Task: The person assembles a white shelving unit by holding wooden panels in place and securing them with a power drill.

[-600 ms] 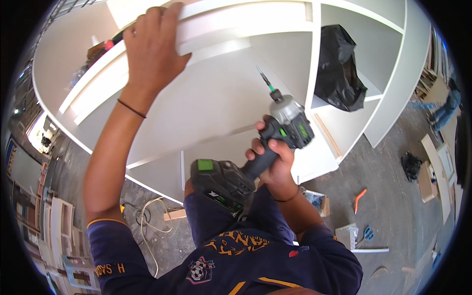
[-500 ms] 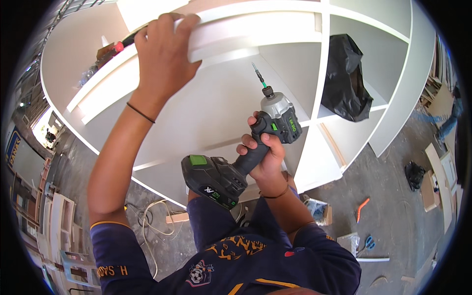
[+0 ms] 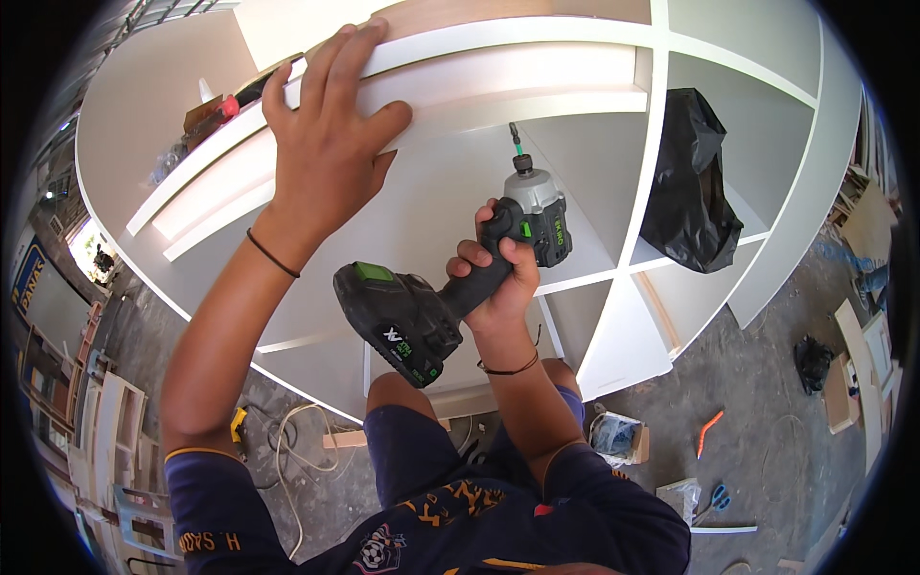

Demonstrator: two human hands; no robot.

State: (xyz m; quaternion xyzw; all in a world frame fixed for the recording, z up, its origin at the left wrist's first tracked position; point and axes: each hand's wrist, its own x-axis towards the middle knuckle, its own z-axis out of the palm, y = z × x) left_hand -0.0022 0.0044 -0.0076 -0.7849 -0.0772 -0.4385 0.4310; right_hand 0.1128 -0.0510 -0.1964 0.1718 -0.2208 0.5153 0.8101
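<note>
My right hand is wrapped round the grip of a black-and-grey cordless impact driver. Its battery points toward me, and its bit reaches up to the lower edge of the white cabinet rail; whether the tip touches is hidden. My left hand lies spread on the long white top edge of the cabinet, fingertips over it and thumb hanging below. Beyond that edge, left of my hand, a red-handled tool sits beside a small brown box.
A black plastic bag hangs in the right compartment. On the grey floor lie a cable, an open box, an orange piece and blue scissors. Wooden frames stand at the left.
The driver has moved slightly up and left, bringing its bit up to the rail. My left hand's fingers have spread wider on the edge. The view has shifted a little.
</note>
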